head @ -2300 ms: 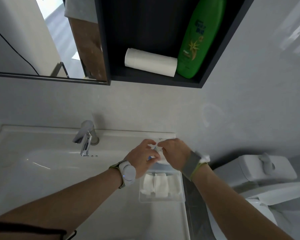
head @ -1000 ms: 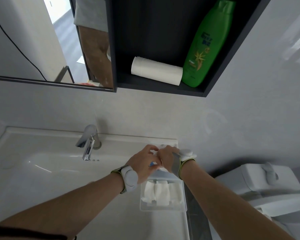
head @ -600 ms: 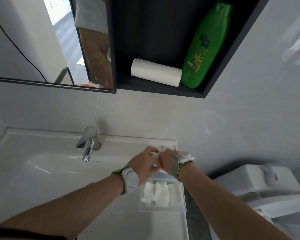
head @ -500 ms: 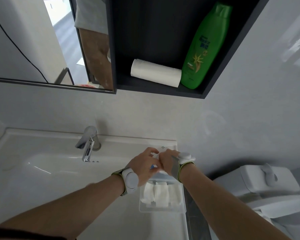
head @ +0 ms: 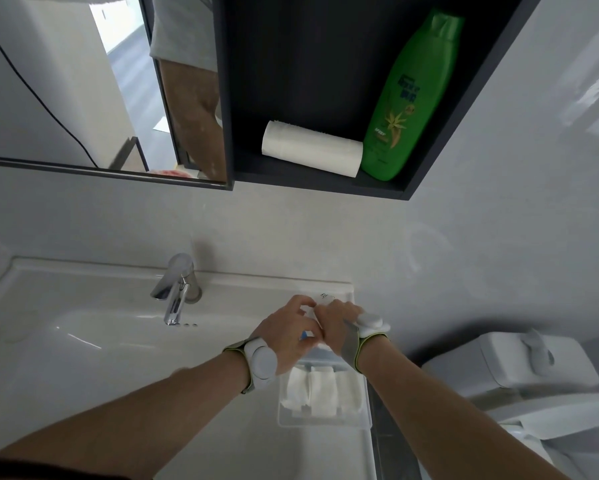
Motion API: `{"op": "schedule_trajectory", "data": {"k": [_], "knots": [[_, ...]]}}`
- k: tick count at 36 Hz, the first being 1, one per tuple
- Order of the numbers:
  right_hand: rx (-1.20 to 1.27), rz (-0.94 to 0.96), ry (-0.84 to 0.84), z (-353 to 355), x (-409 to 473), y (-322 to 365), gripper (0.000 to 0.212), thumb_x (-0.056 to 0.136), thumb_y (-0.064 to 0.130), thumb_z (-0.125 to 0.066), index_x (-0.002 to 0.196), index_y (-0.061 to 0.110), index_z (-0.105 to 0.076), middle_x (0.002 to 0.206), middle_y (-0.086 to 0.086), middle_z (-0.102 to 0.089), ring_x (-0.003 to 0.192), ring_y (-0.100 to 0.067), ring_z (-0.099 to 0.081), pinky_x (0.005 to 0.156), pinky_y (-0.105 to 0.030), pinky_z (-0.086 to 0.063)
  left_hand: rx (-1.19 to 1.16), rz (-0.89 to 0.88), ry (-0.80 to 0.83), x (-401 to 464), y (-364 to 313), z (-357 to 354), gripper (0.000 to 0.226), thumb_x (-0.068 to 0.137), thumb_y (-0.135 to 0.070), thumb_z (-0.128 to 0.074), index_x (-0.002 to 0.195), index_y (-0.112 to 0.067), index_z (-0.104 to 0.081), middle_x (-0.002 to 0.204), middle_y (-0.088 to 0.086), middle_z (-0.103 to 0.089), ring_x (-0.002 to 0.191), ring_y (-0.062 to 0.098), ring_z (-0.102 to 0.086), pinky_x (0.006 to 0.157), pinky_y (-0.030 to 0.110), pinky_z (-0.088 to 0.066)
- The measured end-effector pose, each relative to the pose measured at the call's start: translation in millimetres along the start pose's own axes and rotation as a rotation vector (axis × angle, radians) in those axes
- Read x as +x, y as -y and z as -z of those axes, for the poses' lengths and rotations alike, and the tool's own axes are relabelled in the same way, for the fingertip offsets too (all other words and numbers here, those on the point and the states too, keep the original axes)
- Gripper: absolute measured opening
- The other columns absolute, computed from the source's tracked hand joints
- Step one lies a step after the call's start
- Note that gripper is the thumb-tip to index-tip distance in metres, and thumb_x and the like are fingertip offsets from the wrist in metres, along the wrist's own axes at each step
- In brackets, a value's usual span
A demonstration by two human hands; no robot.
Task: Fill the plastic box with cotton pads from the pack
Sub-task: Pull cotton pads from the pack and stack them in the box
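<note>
At the right rear corner of the white glossy sink bench (head: 83, 341), both forearms reach forward and meet. The left hand (head: 286, 332) and right hand (head: 338, 325) each keep a curled grip clamped on the crinkly clear pack (head: 320, 301). Just nearer, the clear rectangular plastic box (head: 324, 422) sits on the ledge with soft white cotton pads (head: 312, 389) inside. Above, a dark shelf (head: 325, 180) carries a green bottle (head: 409, 98) and a paper roll (head: 310, 152).
</note>
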State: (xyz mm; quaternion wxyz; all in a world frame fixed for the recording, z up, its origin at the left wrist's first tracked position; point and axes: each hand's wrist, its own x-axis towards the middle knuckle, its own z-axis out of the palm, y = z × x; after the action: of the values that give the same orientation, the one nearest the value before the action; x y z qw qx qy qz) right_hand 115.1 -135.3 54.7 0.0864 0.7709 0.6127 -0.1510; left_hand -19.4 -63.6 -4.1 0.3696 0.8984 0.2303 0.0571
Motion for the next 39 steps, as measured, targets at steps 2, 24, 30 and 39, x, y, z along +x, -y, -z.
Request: {"op": "schedule_trajectory", "data": {"k": [2,24,30,39], "knots": [[0.011,0.0,-0.008,-1.3,-0.6,0.5,0.025,0.096,0.025,-0.042,0.112,0.016,-0.059,0.11,-0.004,-0.06,0.101,-0.027,-0.063,0.075,-0.026,-0.039,0.003,0.001,-0.003,-0.2,1.3,0.4,0.011,0.094,-0.033,-0.062,0.091,-0.034,-0.073,0.14,-0.018,-0.033,0.119,0.008,-0.053,0.095,0.03,-0.05],[0.803,-0.244,-0.26,6.4,-24.0,-35.4,0.038,0.077,-0.001,-0.052,0.098,0.029,-0.062,0.086,-0.001,-0.069,0.073,-0.024,-0.065,0.065,-0.03,-0.056,0.001,0.052,0.016,2.2,7.4,0.1,0.011,0.096,-0.037,-0.058,0.096,-0.035,-0.069,0.142,-0.017,-0.035,0.119,0.009,-0.052,0.093,0.034,-0.05],[1.167,-0.252,-0.126,0.3,-31.0,-37.2,0.055,0.075,-0.012,-0.045,0.106,0.031,-0.059,0.087,-0.012,-0.059,0.075,-0.032,-0.064,0.066,-0.046,-0.061,-0.006,0.035,0.004,3.0,6.0,-1.1,0.01,0.096,-0.036,-0.058,0.096,-0.035,-0.068,0.14,-0.019,-0.035,0.119,0.008,-0.052,0.092,0.036,-0.051],[1.27,-0.288,-0.213,-1.5,-36.9,-40.0,0.052,0.075,-0.016,-0.043,0.099,0.027,-0.061,0.088,-0.013,-0.059,0.066,-0.028,-0.063,0.063,-0.043,-0.06,-0.02,0.025,-0.026,2.4,3.7,0.9,0.009,0.095,-0.034,-0.06,0.095,-0.033,-0.069,0.141,-0.017,-0.038,0.116,0.005,-0.054,0.087,0.027,-0.048]]}}
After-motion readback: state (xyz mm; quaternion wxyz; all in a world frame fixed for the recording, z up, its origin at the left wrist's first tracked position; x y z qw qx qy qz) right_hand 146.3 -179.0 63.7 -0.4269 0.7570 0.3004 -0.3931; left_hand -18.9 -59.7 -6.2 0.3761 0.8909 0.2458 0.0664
